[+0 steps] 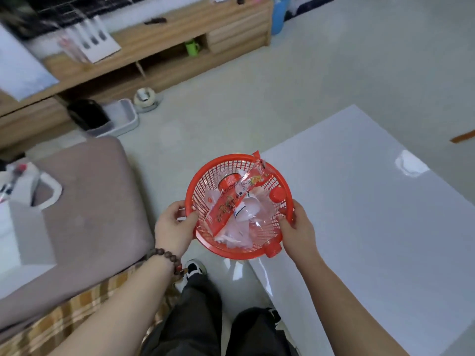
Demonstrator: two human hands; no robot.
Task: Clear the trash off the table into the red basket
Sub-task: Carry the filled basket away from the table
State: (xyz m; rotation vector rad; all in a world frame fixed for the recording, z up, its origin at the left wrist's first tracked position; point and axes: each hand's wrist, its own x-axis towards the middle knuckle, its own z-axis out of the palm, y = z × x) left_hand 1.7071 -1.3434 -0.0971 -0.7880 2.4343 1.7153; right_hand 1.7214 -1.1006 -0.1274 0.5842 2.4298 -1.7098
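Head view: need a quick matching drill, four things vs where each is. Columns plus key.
Things:
1. red basket
2. red snack wrapper
3. green mug
4. bead bracelet

Places:
A. on the left wrist
B. in an open shelf of the wooden cabinet
C. lying across the trash inside the basket
D. held by its rim in the left hand and right hand

Pairs: 1-D, 2-C, 3-B, 4-A

The basket (203,181) sits off the surface's (359,214) left edge, above the floor (231,111), wrappers (226,209) and bottles (246,214) in it; a sofa (97,201) lies left, a cabinet (159,52) behind.
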